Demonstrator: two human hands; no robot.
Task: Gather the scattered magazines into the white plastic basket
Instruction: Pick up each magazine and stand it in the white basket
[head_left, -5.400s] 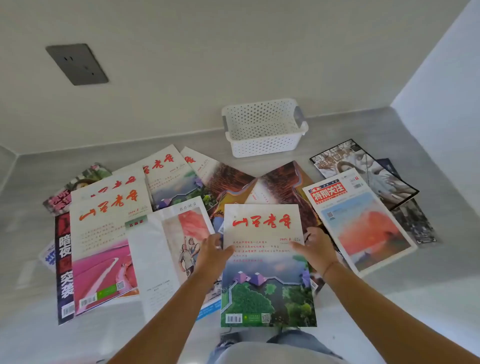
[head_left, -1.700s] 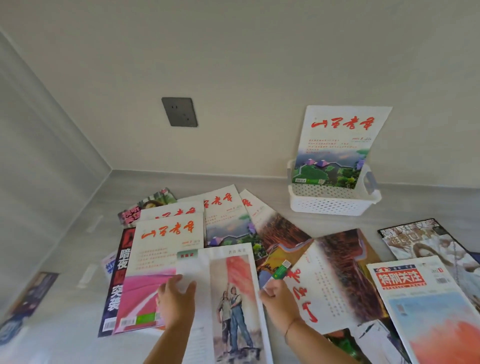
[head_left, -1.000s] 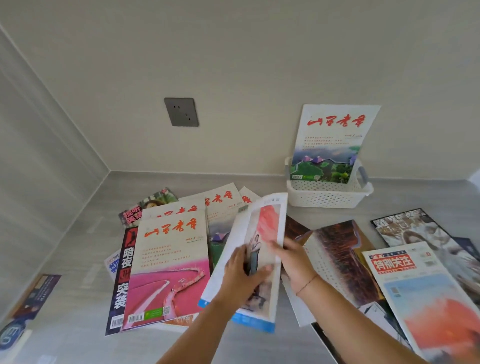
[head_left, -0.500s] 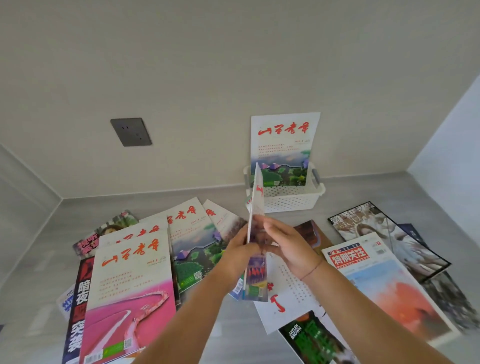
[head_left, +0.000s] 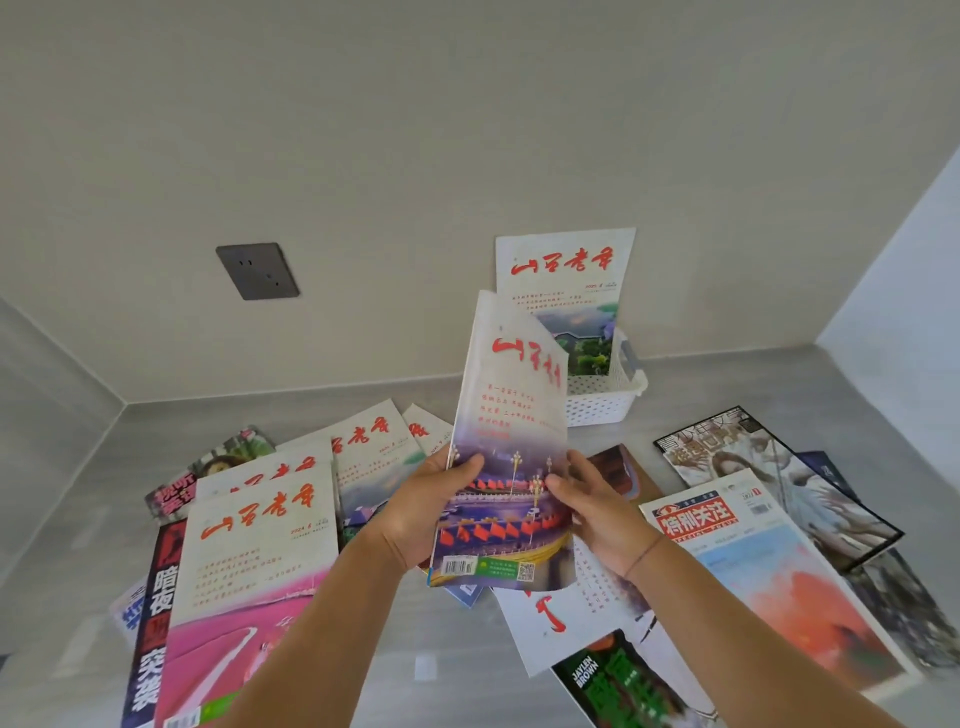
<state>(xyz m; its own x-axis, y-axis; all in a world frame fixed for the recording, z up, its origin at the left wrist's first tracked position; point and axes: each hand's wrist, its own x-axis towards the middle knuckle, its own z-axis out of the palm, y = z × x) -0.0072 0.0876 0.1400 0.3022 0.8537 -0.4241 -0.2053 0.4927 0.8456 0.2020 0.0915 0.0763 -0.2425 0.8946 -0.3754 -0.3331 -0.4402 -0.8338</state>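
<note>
Above the bench (head_left: 415, 670), both hands hold one magazine (head_left: 511, 452) up in the air. Left hand (head_left: 426, 512) is closed on its left edge, thumb on the cover; right hand (head_left: 597, 506) is closed on the right edge. White basket (head_left: 602, 402) sits by the back wall w/ another magazine (head_left: 563, 275) standing in it. Lots more magazines, e.g. a pink one (head_left: 249, 582), lie flat on the bench.

Bare forearms; thin string bracelet (head_left: 644, 553), right wrist.
</note>
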